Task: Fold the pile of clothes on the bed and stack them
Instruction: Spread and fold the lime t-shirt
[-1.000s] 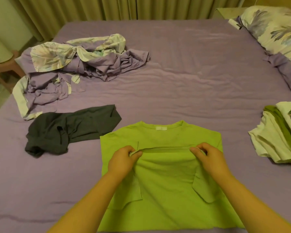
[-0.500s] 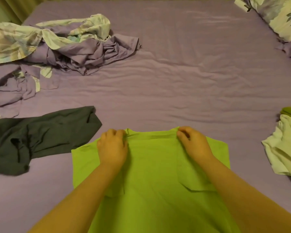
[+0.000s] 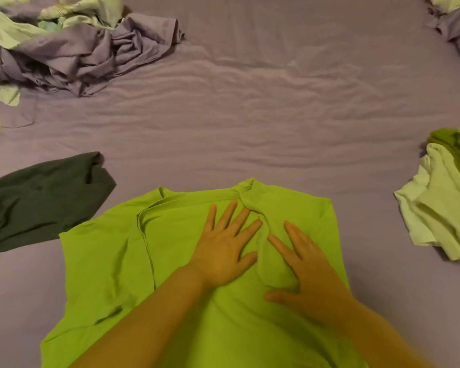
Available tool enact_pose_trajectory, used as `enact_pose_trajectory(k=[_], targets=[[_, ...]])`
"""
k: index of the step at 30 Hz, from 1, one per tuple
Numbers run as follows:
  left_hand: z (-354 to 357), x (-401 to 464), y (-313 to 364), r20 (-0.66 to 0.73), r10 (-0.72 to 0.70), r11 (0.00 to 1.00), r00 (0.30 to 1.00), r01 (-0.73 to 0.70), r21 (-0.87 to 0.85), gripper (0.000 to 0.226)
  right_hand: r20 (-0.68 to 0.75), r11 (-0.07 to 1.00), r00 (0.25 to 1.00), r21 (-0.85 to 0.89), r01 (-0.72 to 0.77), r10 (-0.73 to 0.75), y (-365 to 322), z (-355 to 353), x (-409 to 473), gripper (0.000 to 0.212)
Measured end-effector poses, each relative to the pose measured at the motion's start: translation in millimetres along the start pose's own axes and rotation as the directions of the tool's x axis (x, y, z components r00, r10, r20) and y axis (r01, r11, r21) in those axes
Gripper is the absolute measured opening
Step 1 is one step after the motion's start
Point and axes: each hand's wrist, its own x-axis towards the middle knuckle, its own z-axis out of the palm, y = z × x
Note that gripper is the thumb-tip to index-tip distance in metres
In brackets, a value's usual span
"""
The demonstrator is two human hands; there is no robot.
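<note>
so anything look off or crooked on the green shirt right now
The shirt isn't lying square: the folded-up layer sits skewed, its edge bunched into a ridge by the collar. Both hands, left and right, press flat on it.

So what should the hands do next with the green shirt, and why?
Probably slide both palms outward to smooth it. The left hand and right hand lie flat on the green shirt, and a raised wrinkle runs between them up to the collar. Flattening that first should keep the next fold neat.
</note>
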Motion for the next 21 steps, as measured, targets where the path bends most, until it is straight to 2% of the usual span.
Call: enact_pose_trajectory(k=[2,3,4,6,7,9,11,13,14,16,18,19,21], targets=[[-1.9,7.1,-4.3,0.012,0.016,1.000,1.000,-0.016,0.003,0.069,-0.083,0.999,0.995,0.018,0.050,-0.048,0.0,-3.4,0.6,0.071],[-3.7,10.1,-5.6,0.005,0.019,1.000,1.000,-0.019,0.010,0.070,-0.179,0.996,0.983,0.066,0.053,-0.041,1.3,-6.2,3.5,0.056],[-5.6,12.8,-6.1,-0.007,0.017,1.000,1.000,-0.017,0.011,0.070,-0.285,0.988,0.958,0.153,0.015,0.030,2.5,-11.0,7.7,0.044],[-9.2,17.3,-6.0,-0.026,0.003,1.000,1.000,-0.003,-0.002,0.070,-0.430,0.923,0.858,0.364,-0.121,0.282,9.0,-25.3,18.9,0.031],[-10.2,19.5,-5.6,-0.024,-0.006,1.000,1.000,0.006,0.000,0.070,-0.463,0.882,0.796,0.436,-0.179,0.391,14.7,-32.6,24.2,0.027],[-10.9,25.3,-4.3,-0.023,-0.019,1.000,1.000,0.019,0.012,0.070,-0.474,0.833,0.714,0.471,-0.289,0.516,29.3,-45.1,32.8,0.017],[-9.1,33.2,-2.6,-0.026,-0.037,0.999,0.999,0.037,0.010,0.072,-0.460,0.803,0.665,0.434,-0.409,0.588,42.0,-53.3,36.8,0.016],[-4.8,40.1,0.5,-0.006,-0.064,0.998,0.998,0.064,0.020,0.074,-0.492,0.779,0.605,0.362,-0.512,0.626,43.0,-57.5,38.8,0.028],[-2.6,42.0,2.1,0.000,-0.073,0.997,0.997,0.073,0.034,0.075,-0.537,0.810,0.617,0.276,-0.517,0.576,39.2,-56.2,39.9,0.033],[0.3,43.2,6.2,-0.027,-0.083,0.995,0.996,0.085,0.049,0.075,-0.566,0.918,0.757,0.000,-0.397,0.327,27.1,-46.0,43.9,0.038],[0.1,38.4,12.4,-0.100,-0.083,0.996,0.992,0.086,0.031,0.073,-0.439,0.953,0.890,-0.197,-0.231,0.125,15.5,-28.2,46.5,0.039],[0.8,33.1,15.3,-0.152,-0.070,0.997,0.986,0.076,0.031,0.070,-0.365,0.947,0.924,-0.242,-0.210,0.111,10.8,-19.9,46.7,0.040],[5.4,17.6,18.4,-0.204,-0.047,0.996,0.978,0.061,0.064,0.064,-0.231,0.922,0.952,-0.285,-0.261,0.199,6.0,-11.1,46.4,0.060]])
